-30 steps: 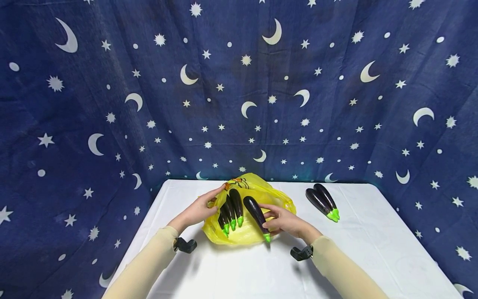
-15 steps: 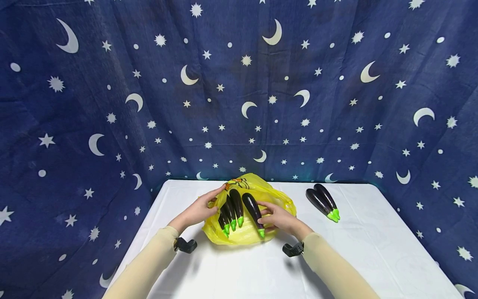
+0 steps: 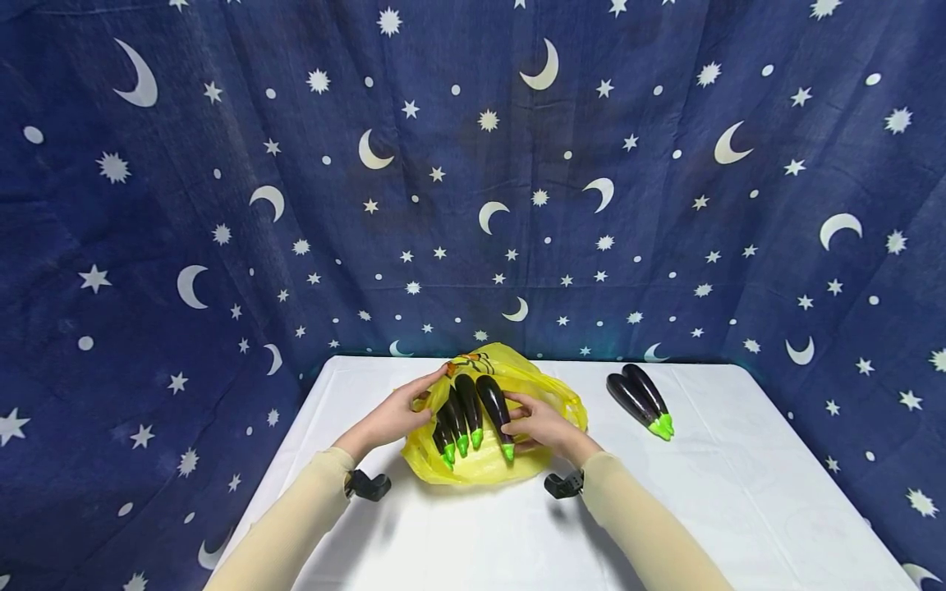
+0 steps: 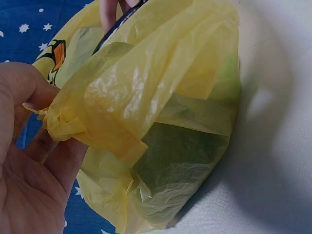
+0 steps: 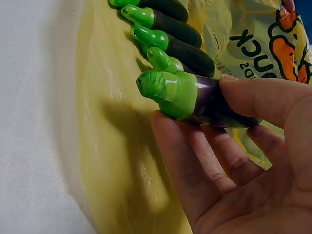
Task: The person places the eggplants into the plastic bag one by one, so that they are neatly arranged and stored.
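A yellow plastic bag (image 3: 532, 380) lies on the table with its mouth spread towards me. My left hand (image 3: 395, 417) pinches the bag's left edge between thumb and fingers; the gathered plastic (image 4: 63, 117) shows in the left wrist view. Between the thumb and fingers of my right hand (image 3: 543, 427) is a dark purple eggplant (image 3: 493, 406) with a green stem end, held over the bag's inner side. Several more eggplants (image 3: 469, 402) lie side by side within the bag, left of the held one. In the right wrist view their green ends (image 5: 148, 36) line up beyond it.
Two eggplants (image 3: 640, 398) lie together on the white tablecloth (image 3: 739, 492), right of the bag. Behind the table hangs a dark blue curtain (image 3: 443, 205) with moons and stars. A black wrist camera (image 3: 367, 485) sits on the left wrist, and another (image 3: 564, 484) on the right.
My right hand has moved left with the eggplant, bringing it close beside the ones in the bag. The left hand has stayed at the bag's edge.
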### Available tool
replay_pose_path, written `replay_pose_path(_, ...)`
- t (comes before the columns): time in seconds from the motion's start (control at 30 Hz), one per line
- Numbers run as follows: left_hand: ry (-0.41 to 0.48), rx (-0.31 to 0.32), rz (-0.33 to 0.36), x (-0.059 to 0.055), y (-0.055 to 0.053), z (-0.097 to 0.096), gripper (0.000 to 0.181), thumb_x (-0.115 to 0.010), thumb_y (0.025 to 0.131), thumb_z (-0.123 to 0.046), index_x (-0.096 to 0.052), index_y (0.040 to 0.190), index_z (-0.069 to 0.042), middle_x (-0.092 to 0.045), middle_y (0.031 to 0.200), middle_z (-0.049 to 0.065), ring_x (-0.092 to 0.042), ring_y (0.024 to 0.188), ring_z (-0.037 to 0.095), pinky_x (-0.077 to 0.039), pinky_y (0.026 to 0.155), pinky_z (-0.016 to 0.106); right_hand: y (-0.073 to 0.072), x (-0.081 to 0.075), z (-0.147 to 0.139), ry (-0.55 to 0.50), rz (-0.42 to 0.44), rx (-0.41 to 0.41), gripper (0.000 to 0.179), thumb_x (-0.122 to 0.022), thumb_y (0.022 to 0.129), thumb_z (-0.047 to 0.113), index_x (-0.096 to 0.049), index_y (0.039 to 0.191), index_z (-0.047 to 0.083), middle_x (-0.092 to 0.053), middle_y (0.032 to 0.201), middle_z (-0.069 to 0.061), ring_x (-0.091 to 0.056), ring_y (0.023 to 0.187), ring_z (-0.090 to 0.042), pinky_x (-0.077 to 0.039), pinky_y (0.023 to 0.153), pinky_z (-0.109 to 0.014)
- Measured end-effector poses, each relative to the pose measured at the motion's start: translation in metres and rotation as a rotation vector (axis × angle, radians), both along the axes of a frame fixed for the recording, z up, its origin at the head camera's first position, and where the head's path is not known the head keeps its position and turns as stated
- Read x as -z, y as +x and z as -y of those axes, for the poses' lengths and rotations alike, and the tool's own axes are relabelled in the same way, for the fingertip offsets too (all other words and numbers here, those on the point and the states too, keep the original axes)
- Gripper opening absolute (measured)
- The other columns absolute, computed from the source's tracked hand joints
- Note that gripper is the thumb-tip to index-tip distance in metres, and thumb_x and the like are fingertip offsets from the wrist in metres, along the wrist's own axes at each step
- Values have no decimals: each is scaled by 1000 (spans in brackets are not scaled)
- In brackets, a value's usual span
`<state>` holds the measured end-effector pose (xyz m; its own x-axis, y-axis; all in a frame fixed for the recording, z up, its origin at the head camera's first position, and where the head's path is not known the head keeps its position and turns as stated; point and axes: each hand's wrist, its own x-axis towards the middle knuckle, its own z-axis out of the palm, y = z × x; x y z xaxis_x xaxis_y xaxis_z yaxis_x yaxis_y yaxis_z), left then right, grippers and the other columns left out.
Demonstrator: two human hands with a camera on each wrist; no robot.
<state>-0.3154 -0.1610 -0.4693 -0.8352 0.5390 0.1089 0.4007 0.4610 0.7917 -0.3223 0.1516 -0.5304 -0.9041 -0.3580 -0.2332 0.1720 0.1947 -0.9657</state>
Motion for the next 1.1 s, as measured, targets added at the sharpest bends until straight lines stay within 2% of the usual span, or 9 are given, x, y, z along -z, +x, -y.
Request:
replay_pose_path(0.37, 2, 2, -1, 1, -1, 0, 81, -60, 94, 2, -31, 163, -28, -31, 165, -6, -50, 128, 23, -43, 102, 43, -7, 5, 7, -18, 0, 50, 81, -74, 90, 1, -36, 160, 11, -61, 123, -21, -70, 91, -28, -60, 76, -49)
replay_pose_path(0.87, 5, 2, 1, 1, -2, 1, 80, -60, 93, 0, -31, 163, -28, -32, 165, -5, -45, 137, 22, -39, 110, 48, -14, 8, 11, -19, -3, 68, 81, -73, 90, -1, -36, 160, 12, -60, 121, -22, -69, 90, -29, -60, 73, -48)
replay_pose_path(1.1, -5, -9, 9, 2, -3, 2, 80, -60, 94, -2, -31, 162, -33, -32, 163, -9, -44, 139, 20, -38, 111, 45, -17, 7, 14, -31, -5, 81, 82, -72, 90, -1, -33, 161, 10, -60, 122, -23, -69, 89, -27, -60, 73, -48)
